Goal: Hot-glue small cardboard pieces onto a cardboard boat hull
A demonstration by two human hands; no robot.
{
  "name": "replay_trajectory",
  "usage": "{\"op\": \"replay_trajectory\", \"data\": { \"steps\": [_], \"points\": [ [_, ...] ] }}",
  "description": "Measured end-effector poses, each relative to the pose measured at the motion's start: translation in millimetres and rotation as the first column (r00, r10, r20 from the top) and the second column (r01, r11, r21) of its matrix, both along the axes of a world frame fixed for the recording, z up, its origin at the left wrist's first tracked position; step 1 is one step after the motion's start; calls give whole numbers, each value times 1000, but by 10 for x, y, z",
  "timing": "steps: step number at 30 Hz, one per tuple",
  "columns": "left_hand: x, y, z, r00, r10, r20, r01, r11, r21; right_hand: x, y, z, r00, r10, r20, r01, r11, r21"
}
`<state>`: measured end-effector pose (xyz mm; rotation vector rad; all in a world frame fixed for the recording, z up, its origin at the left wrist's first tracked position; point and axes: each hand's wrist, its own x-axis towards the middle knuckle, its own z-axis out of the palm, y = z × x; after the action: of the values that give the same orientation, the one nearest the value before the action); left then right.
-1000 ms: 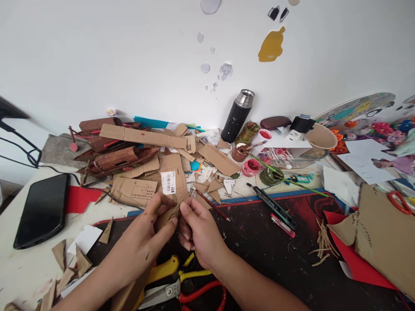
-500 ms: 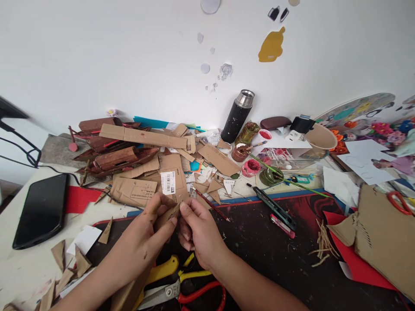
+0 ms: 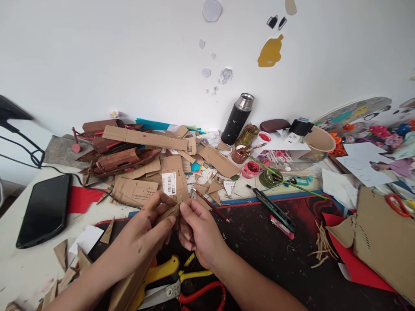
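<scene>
A long, narrow folded cardboard piece [image 3: 129, 287] slants up from the bottom edge to a pointed tip between both my hands. My left hand [image 3: 142, 235] is closed around its upper part, thumb along the near side. At the tip, my right hand [image 3: 201, 233] pinches the cardboard between thumb and curled fingers. Part of the piece is hidden beneath my left hand. Just below the hands lie scissors [image 3: 168, 291] with red handles and a yellow-handled tool [image 3: 165, 268] on the dark mat [image 3: 253, 268].
Brown model boats [image 3: 119, 160] and cardboard scraps [image 3: 218, 160] crowd the back. A black flask [image 3: 237, 121], paint jars [image 3: 250, 169] and a green utility knife [image 3: 274, 209] sit further right. At left lies a phone [image 3: 43, 211]; at right, a cardboard sheet [image 3: 384, 235].
My left hand has shifted slightly left and its thumb has straightened along the cardboard, so more of the piece shows. My right hand stays nearly in place. The view has tilted slightly.
</scene>
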<state>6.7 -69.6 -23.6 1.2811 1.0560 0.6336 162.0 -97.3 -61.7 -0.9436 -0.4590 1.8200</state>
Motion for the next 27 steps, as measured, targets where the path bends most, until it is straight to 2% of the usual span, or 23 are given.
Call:
{"op": "replay_trajectory", "data": {
  "steps": [9,17,23,27],
  "points": [
    [-9,36,14,996,26,89,-21,998,-53,5,-2,-6,1000,5,13,-6,1000,20],
    [-33,32,44,993,-1,115,10,997,-74,22,3,2,999,24,28,-25,999,40],
    [-34,44,174,995,-25,99,29,999,-45,45,21,-11,999,-27,46,25,999,40],
    [-26,30,148,994,-8,110,13,999,-49,61,43,-17,998,-54,39,52,997,51]
  ]
}}
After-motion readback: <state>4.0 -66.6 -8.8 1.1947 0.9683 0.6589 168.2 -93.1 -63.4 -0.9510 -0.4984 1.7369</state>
